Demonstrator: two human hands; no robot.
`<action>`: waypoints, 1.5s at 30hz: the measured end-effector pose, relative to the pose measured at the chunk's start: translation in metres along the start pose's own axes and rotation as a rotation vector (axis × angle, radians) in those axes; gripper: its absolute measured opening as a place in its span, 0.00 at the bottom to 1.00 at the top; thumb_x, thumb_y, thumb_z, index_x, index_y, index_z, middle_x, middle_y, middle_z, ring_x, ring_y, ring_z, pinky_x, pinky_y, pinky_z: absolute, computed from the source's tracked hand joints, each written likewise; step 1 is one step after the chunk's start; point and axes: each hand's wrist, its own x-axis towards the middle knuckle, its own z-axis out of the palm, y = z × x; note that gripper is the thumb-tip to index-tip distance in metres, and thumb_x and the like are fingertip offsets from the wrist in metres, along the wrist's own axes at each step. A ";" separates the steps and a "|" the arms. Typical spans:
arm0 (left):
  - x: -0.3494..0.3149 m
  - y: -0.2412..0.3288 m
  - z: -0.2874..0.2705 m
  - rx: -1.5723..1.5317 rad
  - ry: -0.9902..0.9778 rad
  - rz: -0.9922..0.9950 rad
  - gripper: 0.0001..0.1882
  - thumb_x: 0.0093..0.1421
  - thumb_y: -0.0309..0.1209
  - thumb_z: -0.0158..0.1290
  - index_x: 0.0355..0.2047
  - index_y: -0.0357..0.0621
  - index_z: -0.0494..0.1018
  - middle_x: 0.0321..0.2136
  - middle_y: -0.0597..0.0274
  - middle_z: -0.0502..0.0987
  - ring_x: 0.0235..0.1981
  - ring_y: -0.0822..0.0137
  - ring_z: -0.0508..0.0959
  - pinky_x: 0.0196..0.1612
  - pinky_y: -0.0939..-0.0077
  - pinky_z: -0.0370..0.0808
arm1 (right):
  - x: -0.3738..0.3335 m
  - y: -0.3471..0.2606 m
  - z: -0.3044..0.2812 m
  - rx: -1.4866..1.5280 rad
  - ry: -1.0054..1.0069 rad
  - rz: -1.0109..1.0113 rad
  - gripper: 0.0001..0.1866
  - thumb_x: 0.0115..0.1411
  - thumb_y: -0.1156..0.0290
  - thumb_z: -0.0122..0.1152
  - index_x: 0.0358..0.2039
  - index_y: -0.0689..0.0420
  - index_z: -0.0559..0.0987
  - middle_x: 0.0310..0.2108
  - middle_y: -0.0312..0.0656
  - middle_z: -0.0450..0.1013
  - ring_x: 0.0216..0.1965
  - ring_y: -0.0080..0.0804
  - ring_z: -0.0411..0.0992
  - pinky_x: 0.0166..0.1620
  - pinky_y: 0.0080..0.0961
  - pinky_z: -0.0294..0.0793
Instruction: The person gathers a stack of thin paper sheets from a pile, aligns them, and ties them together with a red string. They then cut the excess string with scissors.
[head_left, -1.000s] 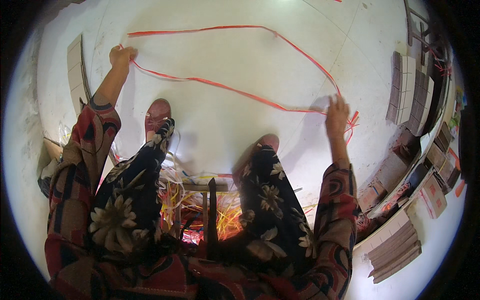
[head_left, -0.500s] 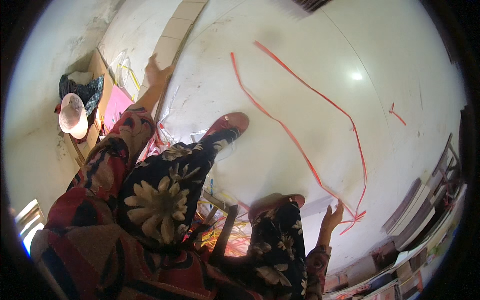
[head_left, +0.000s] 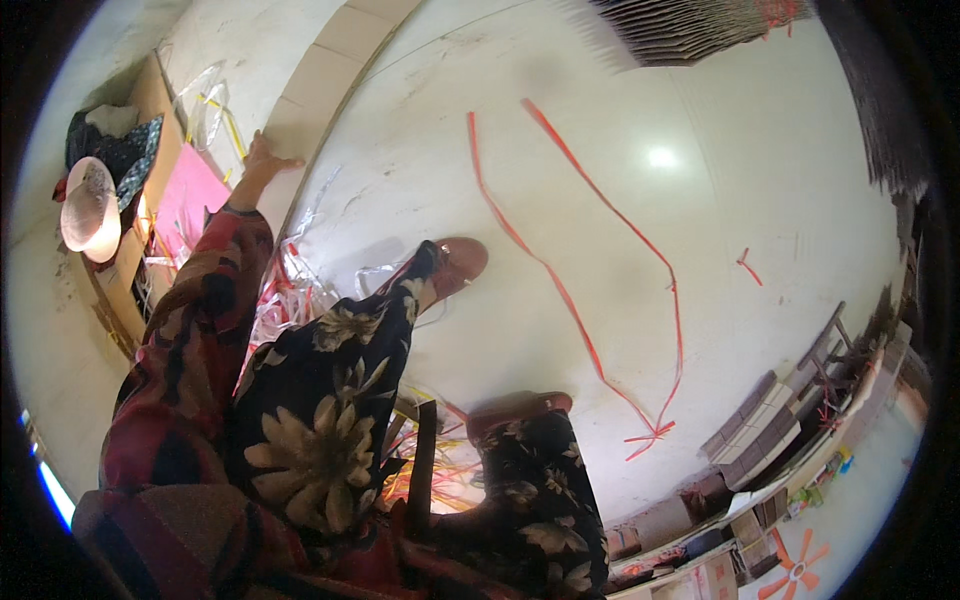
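Note:
My left hand (head_left: 264,162) rests at the near end of a long row of brown cardboard (head_left: 335,55), its fingers stretched and the thumb spread to the right. Whether the fingers grip the cardboard's far side cannot be made out. A red plastic strap (head_left: 556,282) lies on the pale floor in a long loop, its two free ends pointing away and a knot close to my right foot. My right hand is out of view.
Clear and red strap scraps (head_left: 290,295) pile beside my left leg. A pale hat (head_left: 92,210) and a pink sheet (head_left: 200,195) are at the left. Cardboard stacks (head_left: 690,30) stand far right, with a smaller stack (head_left: 755,425) at the lower right.
My right hand, earlier beside the strap's knot, has left the view. The view has shifted, showing more of the right side. My left hand stays on the cardboard, lower along it.

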 end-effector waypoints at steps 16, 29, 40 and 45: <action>-0.084 0.028 -0.084 -0.452 0.042 0.436 0.14 0.41 0.23 0.58 0.22 0.40 0.61 0.20 0.64 0.64 0.23 0.72 0.63 0.25 0.74 0.65 | -0.113 0.047 -0.034 0.167 0.263 0.026 0.16 0.53 0.81 0.56 0.44 0.67 0.71 0.34 0.45 0.73 0.30 0.30 0.73 0.33 0.21 0.75; -0.324 0.215 -0.244 -0.373 0.484 1.132 0.14 0.44 0.16 0.53 0.27 0.38 0.59 0.26 0.49 0.63 0.31 0.48 0.65 0.34 0.59 0.63 | -0.229 0.013 -0.071 0.726 0.440 -0.440 0.13 0.56 0.74 0.56 0.42 0.64 0.72 0.35 0.46 0.73 0.32 0.37 0.75 0.36 0.29 0.78; -0.598 0.292 -0.369 -0.360 -0.169 1.747 0.13 0.44 0.30 0.54 0.28 0.40 0.64 0.23 0.68 0.60 0.26 0.72 0.60 0.33 0.84 0.60 | -0.352 -0.097 0.043 0.984 -0.087 -1.130 0.39 0.53 0.72 0.57 0.62 0.63 0.50 0.55 0.49 0.62 0.55 0.40 0.63 0.56 0.33 0.61; -0.681 0.291 -0.401 -0.557 -0.847 1.647 0.20 0.40 0.29 0.57 0.35 0.37 0.68 0.29 0.67 0.69 0.33 0.73 0.68 0.39 0.81 0.64 | -0.356 -0.100 0.021 1.669 -0.713 -1.325 0.29 0.56 0.79 0.52 0.58 0.59 0.57 0.52 0.46 0.64 0.55 0.38 0.63 0.56 0.37 0.63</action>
